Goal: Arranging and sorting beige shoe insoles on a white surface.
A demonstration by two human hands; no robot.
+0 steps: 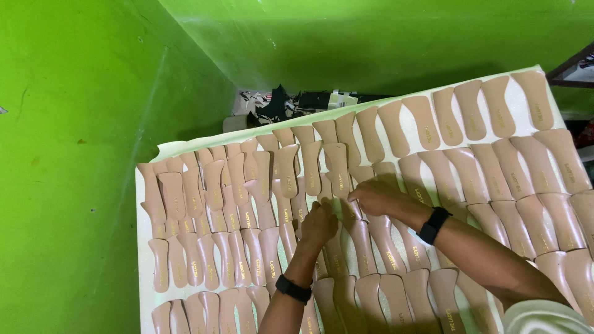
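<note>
Several tan shoe insoles point(427, 120) with small gold printing lie in rows on a white board point(146, 247). My left hand point(318, 226) rests on the overlapping insoles near the board's middle, fingers curled down onto one of them point(337, 162). Just to its right, my right hand point(377, 196) presses its fingertips flat on neighbouring insoles. Both wrists carry a black band. Whether either hand actually grips an insole is hidden by the fingers.
Bright green walls point(74, 124) close in on the left and at the back. A heap of dark scraps point(278, 105) lies in the gap behind the board. The insoles on the left overlap in a crowded pile; those on the right lie in tidy rows.
</note>
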